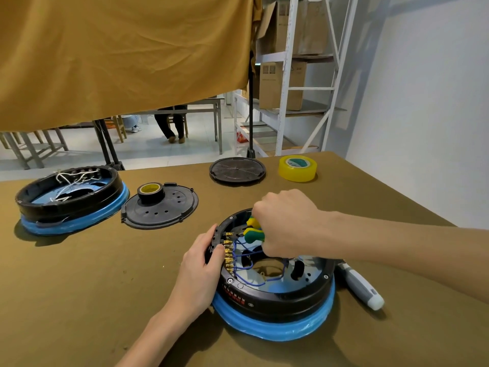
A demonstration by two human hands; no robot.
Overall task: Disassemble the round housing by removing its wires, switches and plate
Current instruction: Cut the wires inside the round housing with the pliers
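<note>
A round black housing (277, 298) on a blue base sits on the table in front of me. Inside it run blue wires (246, 271) to a row of brass terminals (228, 254) along its left wall. My left hand (201, 266) grips the housing's left rim, fingers curled over the edge next to the terminals. My right hand (285, 223) is above the housing's far side and grips the yellow-green handle of a tool (252, 230) that points down into the housing; its tip is hidden.
A second housing (71, 200) with white wires stands at the far left. A black plate (161, 207) bearing a black tape roll (150, 192) lies beside it. Another black plate (237, 170), yellow tape (297, 168) and a grey screwdriver (362, 287) lie nearby.
</note>
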